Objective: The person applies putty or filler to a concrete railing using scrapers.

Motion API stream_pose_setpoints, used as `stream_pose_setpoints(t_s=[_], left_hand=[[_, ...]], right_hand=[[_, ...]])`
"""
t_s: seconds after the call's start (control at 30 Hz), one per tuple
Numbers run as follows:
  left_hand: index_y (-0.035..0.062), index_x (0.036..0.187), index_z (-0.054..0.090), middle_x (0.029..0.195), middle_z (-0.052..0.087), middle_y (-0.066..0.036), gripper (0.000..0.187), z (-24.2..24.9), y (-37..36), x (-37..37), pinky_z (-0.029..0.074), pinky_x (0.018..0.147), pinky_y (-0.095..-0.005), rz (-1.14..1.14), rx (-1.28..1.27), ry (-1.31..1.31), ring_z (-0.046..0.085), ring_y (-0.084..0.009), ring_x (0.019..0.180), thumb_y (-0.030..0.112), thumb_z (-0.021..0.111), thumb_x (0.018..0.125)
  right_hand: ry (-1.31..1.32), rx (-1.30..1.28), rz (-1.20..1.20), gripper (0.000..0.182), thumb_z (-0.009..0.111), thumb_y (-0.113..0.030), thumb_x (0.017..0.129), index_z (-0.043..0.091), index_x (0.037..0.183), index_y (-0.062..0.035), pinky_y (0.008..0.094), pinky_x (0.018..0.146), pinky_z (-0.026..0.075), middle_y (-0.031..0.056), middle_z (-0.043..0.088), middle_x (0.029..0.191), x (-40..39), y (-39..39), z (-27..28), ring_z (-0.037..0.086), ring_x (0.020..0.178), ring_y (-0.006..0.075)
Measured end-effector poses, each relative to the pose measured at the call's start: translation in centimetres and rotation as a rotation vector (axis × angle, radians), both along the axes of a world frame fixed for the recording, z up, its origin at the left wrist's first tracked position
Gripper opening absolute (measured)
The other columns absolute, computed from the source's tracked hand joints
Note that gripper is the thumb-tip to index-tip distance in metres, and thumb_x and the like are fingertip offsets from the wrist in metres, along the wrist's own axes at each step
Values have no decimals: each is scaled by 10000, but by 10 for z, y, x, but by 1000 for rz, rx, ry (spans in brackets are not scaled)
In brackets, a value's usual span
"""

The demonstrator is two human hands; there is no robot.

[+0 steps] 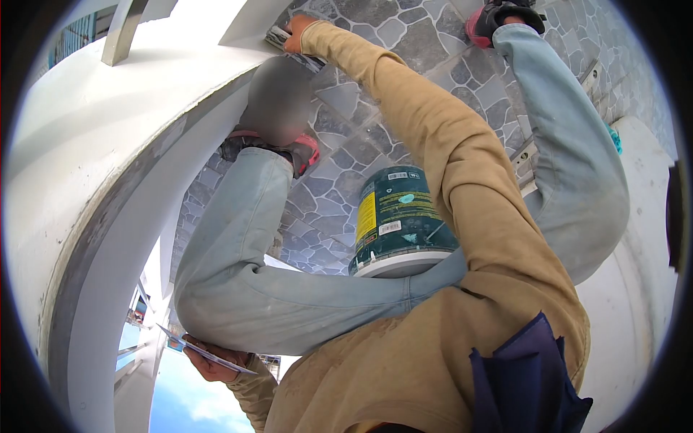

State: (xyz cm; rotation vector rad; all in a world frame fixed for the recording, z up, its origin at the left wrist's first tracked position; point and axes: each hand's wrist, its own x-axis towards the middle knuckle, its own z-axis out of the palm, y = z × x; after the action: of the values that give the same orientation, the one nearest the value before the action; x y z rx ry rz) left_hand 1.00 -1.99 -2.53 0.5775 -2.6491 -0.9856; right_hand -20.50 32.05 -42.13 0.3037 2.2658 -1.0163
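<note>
My right hand (297,33) is at the end of the outstretched arm, low by the white wall. Its fingers are closed on a flat, dark plate smeared with white (315,63), partly hidden by the hand. Down at the lower left, my left hand (215,363) grips a thin, flat, pale plate (206,351), seen nearly edge-on. Whether either plate has a handle cannot be made out. Between my legs stands a dark green bucket (397,209) with a yellow label and a white rim, its near end against my thigh.
A curved white wall (137,108) with a grey edge runs along the left. Irregular grey stone paving (346,169) covers the floor. A long metal bar or level (525,157) lies beyond my right leg. A blurred patch hides the area above my left shoe (307,153).
</note>
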Motion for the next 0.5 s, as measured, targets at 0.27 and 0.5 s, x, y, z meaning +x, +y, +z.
stream_pose_setpoints(t_s=[0.27, 0.5], left_hand=[[-76, 1121, 520, 1009, 574, -146, 295, 2, -23, 15, 488, 782, -383, -32, -11, 68, 576, -233, 868, 120, 458, 909], [-73, 1181, 499, 1092, 572, -183, 340, 8, -50, 23, 498, 811, -394, -31, 76, 3, 587, -247, 917, 130, 494, 908]], right_hand=[[-5, 94, -133, 452, 613, -286, 686, 629, 1078, -61, 379, 871, 476, 186, 611, 1086, -18, 7, -14, 596, 1000, 327], [42, 112, -44, 457, 615, -251, 661, 632, 1093, -106, 381, 858, 477, 164, 629, 1049, -18, -12, -22, 603, 964, 333]])
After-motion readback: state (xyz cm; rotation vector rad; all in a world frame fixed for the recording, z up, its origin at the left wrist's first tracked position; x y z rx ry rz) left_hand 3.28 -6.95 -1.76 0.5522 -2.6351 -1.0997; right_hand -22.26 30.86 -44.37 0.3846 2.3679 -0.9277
